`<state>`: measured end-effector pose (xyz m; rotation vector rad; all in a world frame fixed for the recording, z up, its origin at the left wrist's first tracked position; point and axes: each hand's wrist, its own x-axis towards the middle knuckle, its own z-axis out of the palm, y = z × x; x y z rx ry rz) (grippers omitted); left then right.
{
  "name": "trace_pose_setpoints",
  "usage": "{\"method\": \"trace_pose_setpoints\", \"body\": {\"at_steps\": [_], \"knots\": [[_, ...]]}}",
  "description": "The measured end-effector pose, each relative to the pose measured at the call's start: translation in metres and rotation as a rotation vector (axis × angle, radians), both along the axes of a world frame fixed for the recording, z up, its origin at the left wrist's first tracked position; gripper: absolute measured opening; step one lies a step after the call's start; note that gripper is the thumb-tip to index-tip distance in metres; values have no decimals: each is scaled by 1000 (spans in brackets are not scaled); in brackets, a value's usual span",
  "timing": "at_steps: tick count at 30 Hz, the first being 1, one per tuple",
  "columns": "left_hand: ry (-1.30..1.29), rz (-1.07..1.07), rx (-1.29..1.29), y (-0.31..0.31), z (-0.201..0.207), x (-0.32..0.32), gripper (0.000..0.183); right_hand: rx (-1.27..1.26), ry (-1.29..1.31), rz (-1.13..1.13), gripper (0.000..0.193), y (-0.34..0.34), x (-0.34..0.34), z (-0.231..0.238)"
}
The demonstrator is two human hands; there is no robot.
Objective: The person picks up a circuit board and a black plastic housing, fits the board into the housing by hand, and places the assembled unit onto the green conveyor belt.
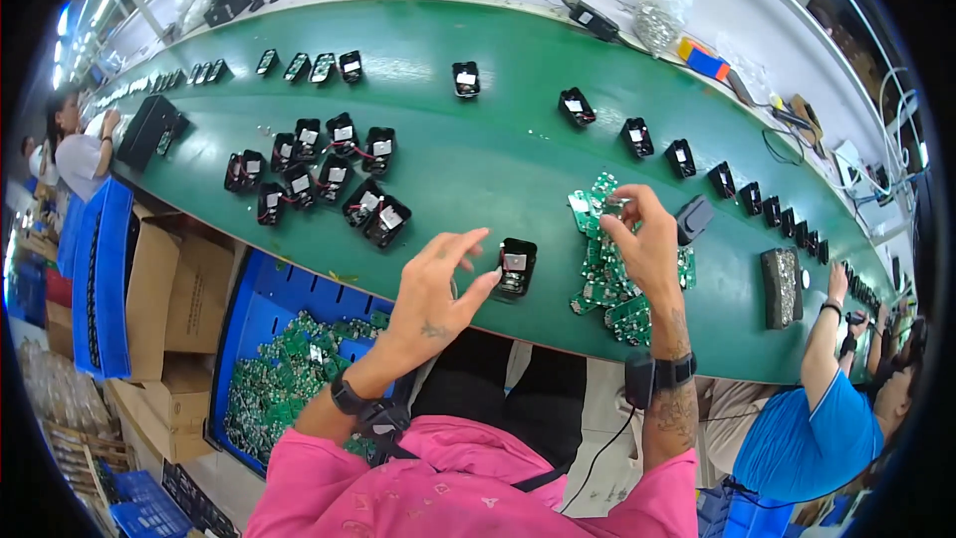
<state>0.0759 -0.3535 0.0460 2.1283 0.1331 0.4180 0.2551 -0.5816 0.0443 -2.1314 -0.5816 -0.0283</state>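
Note:
A black plastic housing (516,267) with a pale block inside stands near the front edge of the green table. Beside it is my left hand (435,284), fingers spread and holding nothing; the thumb tip comes close to the housing's left wall, and whether it touches I cannot tell. My right hand (645,239) hovers over a loose pile of green circuit boards (605,274). Its thumb and index finger are curved with a gap between their tips, next to the boards at the far end of the pile.
Several filled black housings (335,175) cluster at the left; others form a line (679,157) along the far side. A dark block (782,287) and a black device (692,219) lie at the right. Below the table, a blue bin (261,289) holds boards. Co-workers sit at both sides.

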Motion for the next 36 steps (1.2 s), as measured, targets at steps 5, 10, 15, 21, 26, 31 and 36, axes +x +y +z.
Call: {"method": "trace_pose_setpoints", "body": {"at_steps": [5,10,15,21,26,31,36], "knots": [[22,-48,-481,-30,-11,-25,38,531,463,171,36,38,-89,13],[151,-184,-977,-34,-40,-29,21,295,275,286,49,35,-130,-14],[134,-172,-1038,-32,-43,-36,17,351,330,141,37,43,-148,-20],[-40,45,-999,-53,-48,-20,18,579,483,-30,14,38,-158,-35],[-136,488,-44,-38,-53,3,34,735,430,-75,20,38,-146,-40],[-116,538,111,-36,-63,26,31,576,321,-65,19,37,-147,-40],[-271,485,86,-45,-70,31,18,536,306,-101,20,29,-143,-38]]}}
